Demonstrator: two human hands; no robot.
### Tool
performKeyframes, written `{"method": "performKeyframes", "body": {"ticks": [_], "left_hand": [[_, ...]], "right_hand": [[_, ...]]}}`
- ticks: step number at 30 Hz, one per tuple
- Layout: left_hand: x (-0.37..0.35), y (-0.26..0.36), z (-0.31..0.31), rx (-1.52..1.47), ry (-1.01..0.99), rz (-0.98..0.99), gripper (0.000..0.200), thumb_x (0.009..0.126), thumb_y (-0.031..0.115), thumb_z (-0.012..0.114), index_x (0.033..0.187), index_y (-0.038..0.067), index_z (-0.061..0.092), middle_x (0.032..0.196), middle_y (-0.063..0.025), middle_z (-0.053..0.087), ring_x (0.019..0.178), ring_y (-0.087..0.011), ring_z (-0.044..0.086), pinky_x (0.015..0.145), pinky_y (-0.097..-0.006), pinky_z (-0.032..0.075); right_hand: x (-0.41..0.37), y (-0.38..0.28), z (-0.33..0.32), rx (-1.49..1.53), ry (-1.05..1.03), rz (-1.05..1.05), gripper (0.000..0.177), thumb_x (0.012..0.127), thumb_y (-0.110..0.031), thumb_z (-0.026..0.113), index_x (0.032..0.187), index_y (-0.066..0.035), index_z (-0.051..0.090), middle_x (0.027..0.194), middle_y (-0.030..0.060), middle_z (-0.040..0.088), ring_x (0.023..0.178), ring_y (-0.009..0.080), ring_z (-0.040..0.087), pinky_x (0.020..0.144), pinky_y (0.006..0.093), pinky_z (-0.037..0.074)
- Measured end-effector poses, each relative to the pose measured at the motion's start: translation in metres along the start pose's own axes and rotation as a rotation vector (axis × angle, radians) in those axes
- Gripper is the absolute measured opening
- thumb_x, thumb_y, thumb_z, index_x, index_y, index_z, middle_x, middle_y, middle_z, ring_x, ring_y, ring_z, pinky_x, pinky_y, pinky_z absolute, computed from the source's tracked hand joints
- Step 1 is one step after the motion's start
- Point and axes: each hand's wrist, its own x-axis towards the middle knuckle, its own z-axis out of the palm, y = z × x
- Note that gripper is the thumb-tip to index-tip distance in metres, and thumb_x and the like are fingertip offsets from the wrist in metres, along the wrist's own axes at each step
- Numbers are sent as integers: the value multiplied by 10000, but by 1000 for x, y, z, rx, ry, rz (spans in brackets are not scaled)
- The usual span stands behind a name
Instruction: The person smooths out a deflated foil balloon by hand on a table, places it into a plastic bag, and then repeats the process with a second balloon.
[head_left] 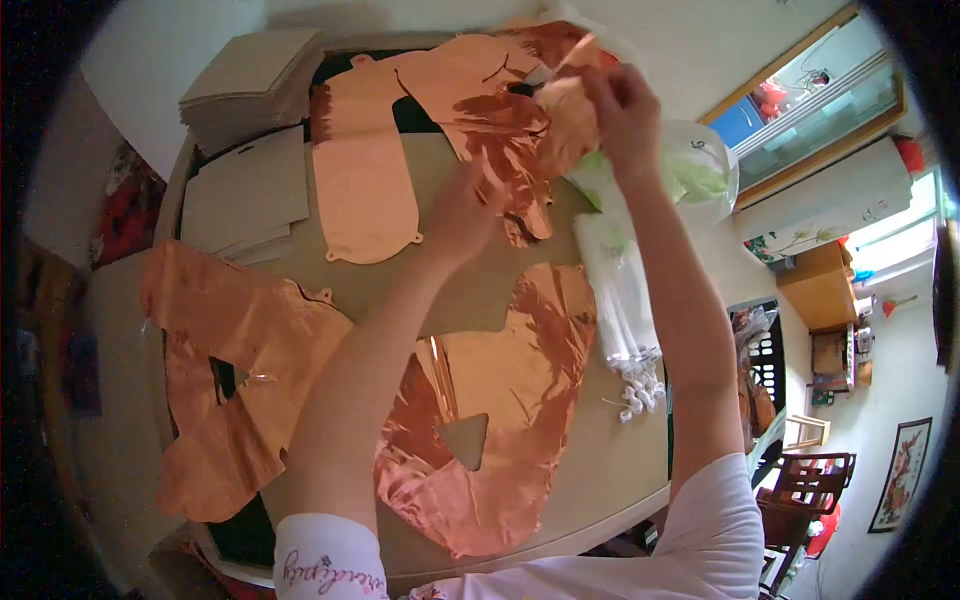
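Flat rose-gold foil letter balloons lie on the table. My right hand (625, 110) is closed on a crumpled foil balloon (570, 120) at the far side, lifting part of it. Near the lower folds of that foil is my left hand (468, 212), its fingers too blurred to tell whether they grip. Left of it lies a balloon with a long rounded leg (365, 195). Closer to me, an A-shaped balloon (240, 370) sits on the left, partly behind my left forearm. Another balloon with a small cut-out (530, 370) lies in the middle, wrinkled and shiny.
Stacks of grey cardboard sheets (250, 75) stand at the back left, with looser sheets (245, 200) in front. White sticks in clear plastic (615, 290) lie beside my right forearm. Behind that arm is a clear bag with green contents (705, 170). A black basket (765, 360) stands off to the right.
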Motion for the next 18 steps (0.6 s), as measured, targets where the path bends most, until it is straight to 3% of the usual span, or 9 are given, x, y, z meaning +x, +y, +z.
{"method": "performKeyframes", "body": {"ticks": [2,4,7,10,12,14,16,17,18], "left_hand": [[-3,37,-28,-532,-42,-112,538,903,382,552,1308,34,493,1120,-99,587,915,-194,602,786,-324,473],[-12,56,-38,-739,-103,-168,459,894,361,590,1223,42,563,1018,-65,628,833,-157,609,741,-304,480],[-31,80,-43,-594,-185,-158,337,875,291,649,1096,37,636,955,-41,640,848,-126,581,774,-286,461],[-82,115,-59,-504,-202,-218,296,847,252,684,1026,17,663,879,-36,656,812,-108,594,746,-258,461],[-127,138,-61,-442,-205,-338,262,834,225,696,974,4,677,868,-38,663,812,-104,599,735,-255,464],[-184,133,-43,-656,-171,-374,279,827,240,709,946,-11,688,861,-32,674,806,-104,601,748,-259,470],[-235,126,-41,-492,-357,-401,266,862,177,684,1060,3,655,822,17,627,715,-63,542,628,-224,462],[-266,113,-30,-541,-339,-391,262,863,171,684,1063,4,654,821,14,631,720,-60,543,634,-230,466],[-295,100,-20,-590,-322,-377,259,864,164,683,1066,5,653,820,11,634,724,-58,544,640,-235,470]], "right_hand": [[-23,-10,2,-60,-102,-6,212,880,-212,675,856,-7,626,697,-13,581,618,50,482,547,233,405],[-47,-19,1,-87,-201,4,202,878,-196,676,871,-1,625,682,-15,575,624,46,484,561,227,409],[-84,-41,-6,-46,-274,-1,173,883,-168,665,880,0,627,672,-13,575,629,40,490,578,222,420],[-111,-60,-23,-19,-372,69,172,882,-183,649,868,-15,611,709,68,590,625,133,505,560,309,409],[-133,-71,-34,13,-361,-32,155,885,-168,637,942,-24,626,855,112,615,724,191,565,628,323,447],[-160,-69,-41,-35,-380,-169,179,890,-161,622,1019,-37,635,1004,148,615,848,255,594,717,341,472],[-196,-48,-36,-157,-418,-346,228,898,-162,605,1097,-54,636,1157,174,590,998,325,591,828,363,485],[-223,-54,-37,-41,-532,-106,325,907,-217,586,1206,-92,603,1273,154,548,1143,343,532,974,392,426],[-244,-52,-39,-227,-652,-106,370,922,-287,553,1245,-108,581,1328,130,515,1249,323,451,1038,473,347]]}}
